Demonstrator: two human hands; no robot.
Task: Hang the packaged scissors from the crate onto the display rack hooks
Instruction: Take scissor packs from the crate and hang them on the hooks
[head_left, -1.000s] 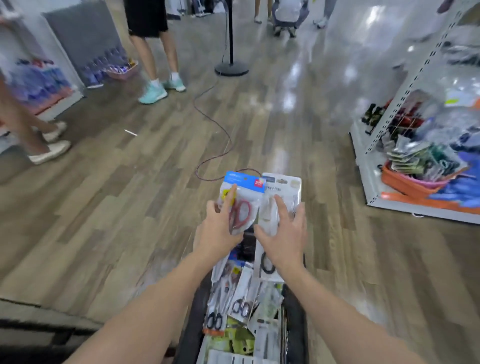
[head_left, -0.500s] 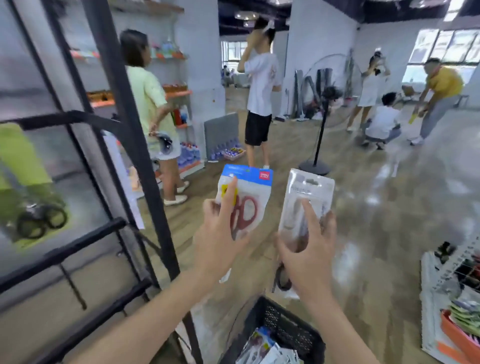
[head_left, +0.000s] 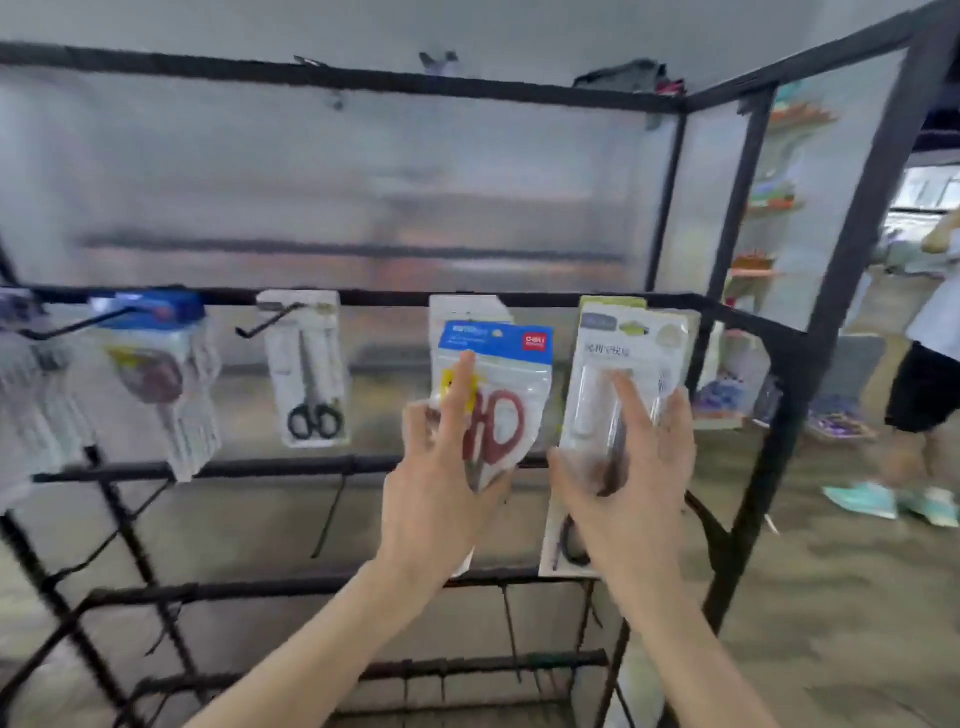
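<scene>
In the head view I take the rack's middle rail (head_left: 363, 298) as my landmark. My left hand (head_left: 441, 499) pinches the red pack (head_left: 493, 395), thumb on its face and fingers behind, holding it upright just below the rail so the blue header, where I'd expect the hang hole, points up at hook height. My right hand (head_left: 631, 483) grips the white pack (head_left: 623, 395) the same way, fingers spread over its blister, the pack standing beside the red one and right of it, its top level with the rail. I judge 2 packs are carried at once to save a trip, each face-out so it hangs label forward. Left of the red pack, a black-handled pack (head_left: 309, 374) hangs from a hook (head_left: 270, 321) on the rail; further left hangs a blue-topped pack (head_left: 156, 374). Behind the red pack another card (head_left: 467, 309) seems already hung. The crate is out of sight. Neither held pack is on a hook yet; motion blur hides any hook tip near them.
</scene>
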